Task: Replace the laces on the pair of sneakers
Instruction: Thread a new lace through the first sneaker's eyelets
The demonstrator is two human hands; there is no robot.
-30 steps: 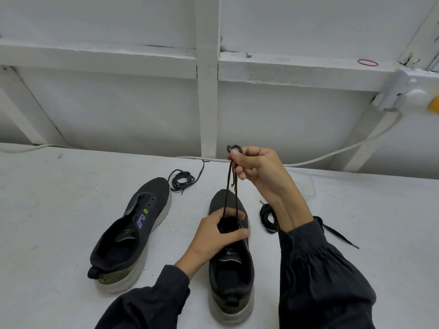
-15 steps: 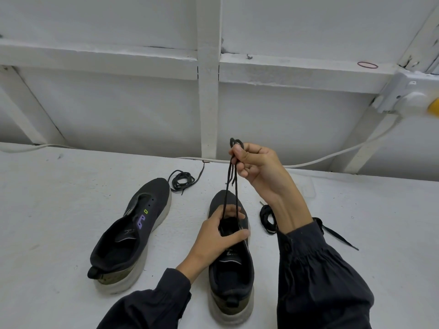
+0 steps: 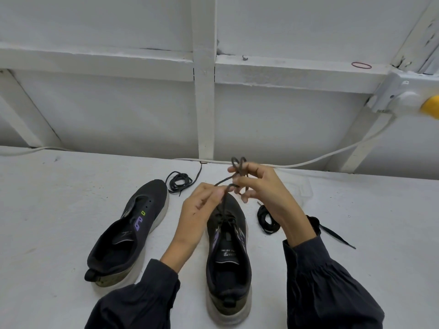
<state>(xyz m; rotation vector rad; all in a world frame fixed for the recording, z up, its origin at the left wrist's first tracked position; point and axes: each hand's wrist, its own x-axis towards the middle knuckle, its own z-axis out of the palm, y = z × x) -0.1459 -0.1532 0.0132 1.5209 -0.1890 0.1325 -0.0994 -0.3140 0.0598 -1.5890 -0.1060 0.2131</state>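
Near centre, head view: black knit sneaker with pale sole [image 3: 228,269], toe toward 12 o'clock, on white painted surface [image 3: 59,198].
Lace: thin dark shoelace [image 3: 223,205] rises from its eyelets into both hands.
Left hand [image 3: 202,207]: pinches one strand above the toe.
Right hand [image 3: 261,191]: at 1 o'clock of the left, fingers curled round the lace loops.
Second sneaker [image 3: 133,231]: matching, at 9 o'clock.
Loose laces: black coiled lace [image 3: 179,180] at 11 o'clock; second black coil [image 3: 267,219] at 3 o'clock.
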